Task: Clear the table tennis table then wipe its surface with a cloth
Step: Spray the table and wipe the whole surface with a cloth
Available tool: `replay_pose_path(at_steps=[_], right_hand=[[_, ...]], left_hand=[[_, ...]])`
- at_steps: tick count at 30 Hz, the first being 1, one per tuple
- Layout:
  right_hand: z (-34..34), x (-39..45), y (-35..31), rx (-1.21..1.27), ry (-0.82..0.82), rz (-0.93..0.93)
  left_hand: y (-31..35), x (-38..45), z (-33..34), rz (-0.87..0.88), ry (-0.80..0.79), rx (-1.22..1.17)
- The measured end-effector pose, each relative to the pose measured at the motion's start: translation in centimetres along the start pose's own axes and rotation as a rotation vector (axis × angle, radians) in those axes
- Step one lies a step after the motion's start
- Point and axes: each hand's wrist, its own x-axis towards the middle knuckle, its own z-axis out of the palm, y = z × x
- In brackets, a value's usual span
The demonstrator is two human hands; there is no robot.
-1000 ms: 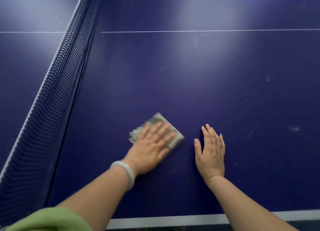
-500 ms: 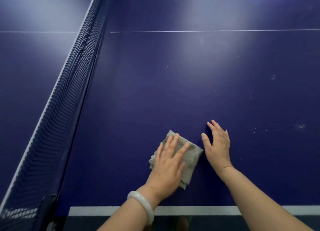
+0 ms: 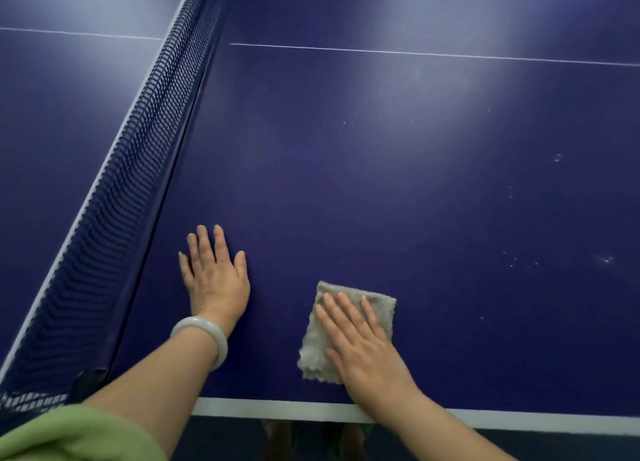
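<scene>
Hands flat and unclenched: right hand (image 3: 367, 351) presses cloth (image 3: 346, 329), left hand (image 3: 214, 277) rests on table (image 3: 381, 183).

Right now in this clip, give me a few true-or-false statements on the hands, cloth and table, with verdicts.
1. The right hand presses flat on the grey cloth. True.
2. The left hand grips the cloth. False: it lies flat on the bare table, apart from the cloth.
3. A pale bangle sits on the left wrist. True.
4. The cloth lies against the net. False: it lies near the white edge line, right of the left hand.
5. White specks show right of the cloth. True.
</scene>
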Motion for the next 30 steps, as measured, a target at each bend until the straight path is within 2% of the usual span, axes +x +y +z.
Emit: replay_pose_path(at_steps=[2, 3, 4, 7, 9, 10, 11, 12, 15, 17, 18, 19, 20, 21, 23, 25, 26, 27, 28, 30], right_hand=[[-0.8, -2.0, 3.5, -0.097, -0.053, -0.175], [-1.1, -2.4, 6.0, -0.131, -0.037, -0.153], [-1.2, -2.4, 8.3, -0.133, -0.021, -0.043], [-1.1, -0.4, 12.3, -0.052, 0.057, 0.543], [-0.8, 2.5, 10.7, 0.008, 0.141, 0.814], [-0.7, 4.0, 9.0, 0.036, 0.164, 0.868], [-0.6, 5.3, 7.1, 0.042, 0.191, 0.843], [-0.4, 6.2, 4.9, 0.016, 0.207, 0.729], [0.2, 5.4, -0.8, -0.074, 0.084, 0.029], [-0.5, 3.8, 0.1, -0.058, 0.021, -0.254], [-0.6, 3.3, 2.0, -0.075, 0.018, -0.297], [-0.6, 3.1, 4.4, -0.093, 0.015, -0.271], [-0.5, 3.1, 7.0, -0.095, 0.036, -0.165], [-0.5, 3.3, 9.8, -0.073, 0.075, 0.029], [-1.4, 4.0, 13.5, -0.007, 0.133, 0.536], [-2.0, 5.9, 13.1, 0.069, 0.193, 0.881], [-2.0, 7.3, 11.6, 0.084, 0.209, 0.927], [-1.7, 8.5, 9.6, 0.068, 0.226, 0.876], [-1.3, 9.5, 7.4, 0.036, 0.257, 0.741], [-0.4, 10.1, 2.8, -0.042, 0.226, 0.302]], left_hand=[[0.2, -0.2, 0.6, -0.005, 0.048, 0.026], [0.3, -0.2, 0.7, -0.011, 0.06, 0.04], [0.3, -0.2, 0.8, -0.015, 0.07, 0.052], [0.3, -0.2, 0.9, -0.024, 0.073, 0.058], [0.4, -0.2, 0.9, -0.023, 0.081, 0.065], [0.4, -0.2, 0.9, -0.026, 0.081, 0.064], [0.4, -0.1, 0.9, -0.028, 0.076, 0.064], [0.4, -0.1, 0.9, -0.029, 0.074, 0.066], [0.3, -0.1, 1.0, -0.029, 0.08, 0.054], [0.2, 0.0, 1.1, -0.027, 0.088, 0.049], [0.2, -0.1, 1.1, -0.028, 0.09, 0.049], [0.1, -0.1, 1.1, -0.027, 0.09, 0.052], [0.2, -0.1, 1.2, -0.025, 0.093, 0.061], [0.3, -0.1, 1.2, -0.022, 0.097, 0.068], [0.3, 0.0, 1.2, -0.024, 0.101, 0.069], [0.3, -0.1, 1.2, -0.028, 0.097, 0.073], [0.3, -0.1, 1.2, -0.031, 0.097, 0.076], [0.3, -0.1, 1.1, -0.033, 0.094, 0.079], [0.3, 0.0, 1.1, -0.033, 0.089, 0.081], [0.3, 0.0, 1.1, -0.03, 0.085, 0.077]])
